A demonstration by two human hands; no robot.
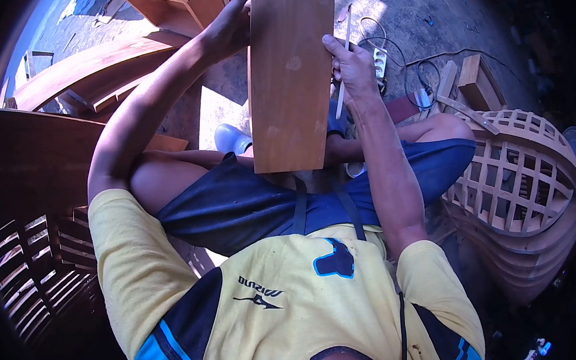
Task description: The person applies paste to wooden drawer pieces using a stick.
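A long wooden panel (pixel 293 80) stands up from my lap, its broad face toward me and its top end cut off by the frame. My left hand (pixel 229 24) grips the panel's left edge near the top, with part of its fingers hidden behind the wood. At the right edge, my right hand (pixel 355 67) is closed round a thin light strip (pixel 341 101), its thumb up by the panel. The strip runs upright beside the panel, and its tip shows above the hand.
A power strip (pixel 380 63) with cables lies beyond my right hand. On the right are a slatted wooden lattice piece (pixel 515 179) and a small wooden block (pixel 478 82). Curved wooden boards (pixel 96 69) lie at the left, above a dark panel (pixel 42 155).
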